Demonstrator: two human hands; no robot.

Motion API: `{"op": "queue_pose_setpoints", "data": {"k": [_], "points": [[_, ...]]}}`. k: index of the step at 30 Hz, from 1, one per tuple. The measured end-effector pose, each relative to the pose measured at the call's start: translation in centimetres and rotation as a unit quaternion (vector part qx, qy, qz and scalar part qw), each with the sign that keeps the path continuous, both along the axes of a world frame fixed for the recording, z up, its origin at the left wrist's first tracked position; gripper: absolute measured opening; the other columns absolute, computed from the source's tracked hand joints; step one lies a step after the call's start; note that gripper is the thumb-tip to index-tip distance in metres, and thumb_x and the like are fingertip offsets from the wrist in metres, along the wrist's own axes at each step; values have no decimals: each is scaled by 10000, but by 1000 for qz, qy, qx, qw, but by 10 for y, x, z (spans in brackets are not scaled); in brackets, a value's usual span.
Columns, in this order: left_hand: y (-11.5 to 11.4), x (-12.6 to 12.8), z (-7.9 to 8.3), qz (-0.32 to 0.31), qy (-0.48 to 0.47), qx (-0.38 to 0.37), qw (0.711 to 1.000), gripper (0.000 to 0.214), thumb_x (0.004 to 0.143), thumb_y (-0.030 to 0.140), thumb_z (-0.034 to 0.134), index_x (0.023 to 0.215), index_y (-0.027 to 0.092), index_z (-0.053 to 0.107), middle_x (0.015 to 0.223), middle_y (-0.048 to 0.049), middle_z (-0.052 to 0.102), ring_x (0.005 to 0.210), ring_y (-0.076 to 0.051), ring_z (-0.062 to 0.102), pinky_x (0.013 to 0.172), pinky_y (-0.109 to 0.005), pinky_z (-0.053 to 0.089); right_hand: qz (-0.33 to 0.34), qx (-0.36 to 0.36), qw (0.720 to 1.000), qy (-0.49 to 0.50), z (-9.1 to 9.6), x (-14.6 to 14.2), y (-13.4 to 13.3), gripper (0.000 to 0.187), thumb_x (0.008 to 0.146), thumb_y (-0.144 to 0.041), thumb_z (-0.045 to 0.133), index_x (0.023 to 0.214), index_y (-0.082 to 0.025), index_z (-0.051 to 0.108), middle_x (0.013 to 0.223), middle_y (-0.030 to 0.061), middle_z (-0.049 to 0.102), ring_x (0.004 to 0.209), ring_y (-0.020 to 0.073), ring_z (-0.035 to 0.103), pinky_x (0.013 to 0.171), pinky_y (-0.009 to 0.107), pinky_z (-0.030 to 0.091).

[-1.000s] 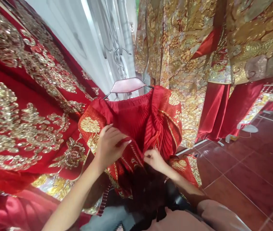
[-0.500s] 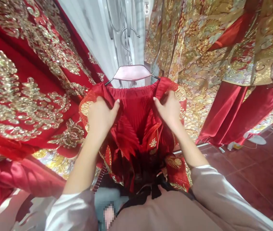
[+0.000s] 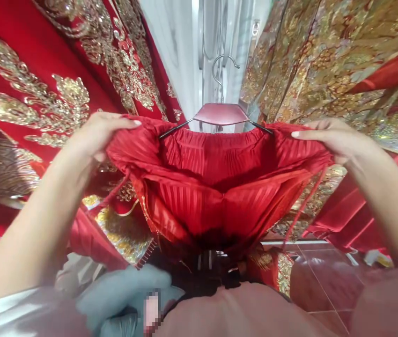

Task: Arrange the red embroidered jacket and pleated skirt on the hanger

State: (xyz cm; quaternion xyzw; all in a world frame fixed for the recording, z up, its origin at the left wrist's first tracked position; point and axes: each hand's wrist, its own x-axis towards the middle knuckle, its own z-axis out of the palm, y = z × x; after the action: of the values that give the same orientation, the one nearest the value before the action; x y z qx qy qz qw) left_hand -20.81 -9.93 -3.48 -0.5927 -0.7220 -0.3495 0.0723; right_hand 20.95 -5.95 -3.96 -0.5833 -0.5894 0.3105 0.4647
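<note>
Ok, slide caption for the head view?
Left hand and right hand hold a red garment spread on its hanger, beside gold-patterned fabric.

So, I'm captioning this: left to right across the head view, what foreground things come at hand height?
Left hand gripping red pleated fabric, metal-hooked hanger with pink panel, right hand gripping the same fabric.

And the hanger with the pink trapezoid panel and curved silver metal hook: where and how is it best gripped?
Probably by the flat pink panel, pinched front and back from the person's side: it is broad, faces that way and sits uncovered above the red pleated cloth garment, while the thin dark arms slope into it.
</note>
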Motion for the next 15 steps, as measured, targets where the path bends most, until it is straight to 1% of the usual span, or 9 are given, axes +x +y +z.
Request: {"op": "queue_pose_setpoints", "data": {"k": [1, 2, 4, 6, 7, 9, 11, 13, 15], "points": [[5, -1, -2, 7, 3, -8, 1000, 658, 797, 517, 295, 950, -35, 619, 626, 27, 506, 641, -40, 561, 663, -339, 432, 3, -30, 999, 26, 1, 4, 4, 43, 785, -89, 625, 748, -86, 648, 609, 43, 660, 482, 75, 587, 613, 308, 446], [11, -2, -6, 15, 12, -12, 1000, 604, 769, 505, 367, 905, -22, 629, 599, 44, 478, 627, -20, 529, 680, -320, 437, -13, -14, 999, 36, 0, 8, 9, 48, 741, -51, 653, 748, -93, 632, 581, 17, 639, 471, 65, 574, 607, 292, 436], [21, -1, -19, 34, 56, -11, 998, 440, 737, 416, 450, 770, 17, 631, 540, 67, 424, 599, 3, 460, 717, -267, 443, -29, 24, 998, 50, -10, 18, 20, 157, 670, 9, 676, 727, -117, 603, 536, -18, 604, 452, 60, 552, 570, 254, 418], [28, 1, -34, 30, 88, -35, 995, 301, 740, 312, 456, 681, 60, 607, 507, 66, 414, 581, -5, 421, 738, -225, 446, -21, 36, 996, 81, -27, 30, 32, 244, 587, 42, 686, 719, -142, 591, 532, -31, 602, 447, 77, 542, 524, 227, 409], [29, 2, -42, 19, 90, -48, 995, 261, 750, 279, 449, 670, 81, 598, 506, 61, 426, 576, -16, 414, 741, -216, 447, -6, 35, 994, 99, -37, 36, 37, 271, 546, 38, 688, 716, -149, 591, 546, -30, 612, 453, 89, 546, 509, 223, 410], [29, 3, -54, -5, 76, -75, 994, 249, 785, 280, 437, 661, 114, 577, 520, 44, 468, 586, -46, 431, 741, -214, 451, 24, 33, 991, 127, -56, 46, 46, 301, 484, -3, 699, 721, -156, 595, 584, -26, 631, 484, 112, 564, 506, 226, 429], [25, 5, -64, -15, 57, -105, 993, 295, 810, 356, 451, 629, 138, 533, 526, 28, 490, 631, -86, 482, 734, -222, 452, 48, 30, 988, 142, -72, 52, 52, 313, 461, -66, 710, 740, -156, 602, 622, -23, 640, 519, 122, 579, 522, 234, 448], [20, 5, -69, -11, 45, -142, 989, 345, 797, 424, 481, 577, 159, 465, 505, 15, 462, 693, -138, 535, 724, -234, 447, 51, 39, 988, 143, -82, 52, 55, 321, 455, -99, 707, 756, -152, 607, 658, -24, 644, 540, 112, 582, 536, 227, 455], [16, 5, -71, 0, 46, -162, 986, 380, 775, 451, 492, 532, 178, 389, 486, 6, 406, 719, -171, 558, 713, -244, 433, 43, 53, 989, 132, -87, 50, 57, 311, 459, -103, 691, 755, -148, 608, 680, -26, 642, 550, 96, 575, 545, 214, 457]]}}
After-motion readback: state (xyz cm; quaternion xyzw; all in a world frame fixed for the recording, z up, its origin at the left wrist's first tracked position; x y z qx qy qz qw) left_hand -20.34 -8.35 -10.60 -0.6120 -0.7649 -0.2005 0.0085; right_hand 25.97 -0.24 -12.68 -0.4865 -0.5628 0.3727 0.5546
